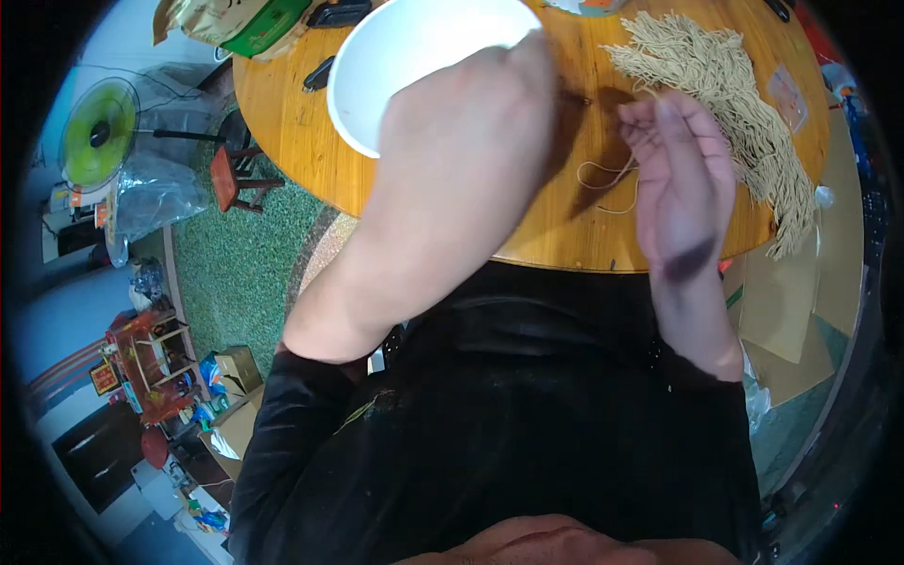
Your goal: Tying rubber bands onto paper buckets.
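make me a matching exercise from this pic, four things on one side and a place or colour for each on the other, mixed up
Things:
1. white bowl
2. tan cord bundle
3. fan
4. red stool

Descriptions:
A. green blades, at the far left of the view
B. on the floor beside the round table's left edge
C. on the table, partly behind the left forearm
D. spread over the table's right side, past the right hand

Pairs: 1-C, 2-D, 3-A, 4-B
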`<state>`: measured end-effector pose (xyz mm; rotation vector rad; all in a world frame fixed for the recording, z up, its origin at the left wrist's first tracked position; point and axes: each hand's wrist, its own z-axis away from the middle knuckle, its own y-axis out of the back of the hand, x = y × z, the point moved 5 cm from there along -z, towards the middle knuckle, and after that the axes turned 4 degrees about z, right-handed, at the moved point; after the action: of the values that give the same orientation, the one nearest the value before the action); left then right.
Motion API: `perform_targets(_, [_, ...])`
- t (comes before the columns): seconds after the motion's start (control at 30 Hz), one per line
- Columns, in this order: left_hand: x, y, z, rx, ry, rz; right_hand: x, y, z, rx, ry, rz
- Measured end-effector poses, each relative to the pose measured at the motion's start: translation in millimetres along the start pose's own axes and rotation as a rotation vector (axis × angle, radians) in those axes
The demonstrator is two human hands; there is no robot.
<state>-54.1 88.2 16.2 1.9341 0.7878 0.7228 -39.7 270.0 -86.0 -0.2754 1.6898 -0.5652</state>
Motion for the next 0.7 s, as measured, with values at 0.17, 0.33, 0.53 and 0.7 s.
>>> perform_targets(0.17, [-24.2, 24.0, 44.6, -0.106, 0.231, 0.240, 7.7, -46.9, 12.8, -0.094, 0.008, 0.182])
perform_targets(0.33, [-27.7, 26.4, 52.2, -0.125, 0.330, 0.289, 37.4, -60.6, 26.3, -0.208, 0.085, 0.186])
perform_targets(0.53, [-30.7, 11.2, 50.4, -0.144, 0.263, 0.260, 48.4, -63.0, 35.2, -0.123, 0.074, 0.132])
perform_targets(0.7, [-29.9, 7.1, 48.8, -0.126, 0.204, 0.236, 48.5, -60.1, 36.5, -0.079, 0.059, 0.141])
